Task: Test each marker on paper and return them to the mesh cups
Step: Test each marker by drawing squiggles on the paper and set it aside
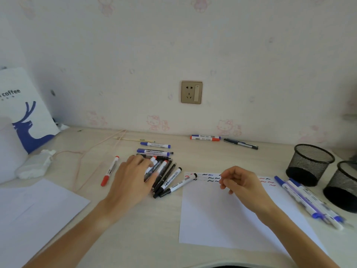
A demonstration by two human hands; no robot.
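Presently my left hand [133, 176] lies flat-fingered on the marker pile [164, 171]; right hand [239, 182] hangs loosely curled, empty. Markers look light, rigid, slick; I'd pinch mid-barrel.

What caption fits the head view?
Left hand reaches the marker pile; right hand hovers over scribbled paper.

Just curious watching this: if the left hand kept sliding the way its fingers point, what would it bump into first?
The left hand already rests on the pile of markers, fingers pointing up and right. Further along that line probably come the red and blue markers by the wall, though depth is unclear.
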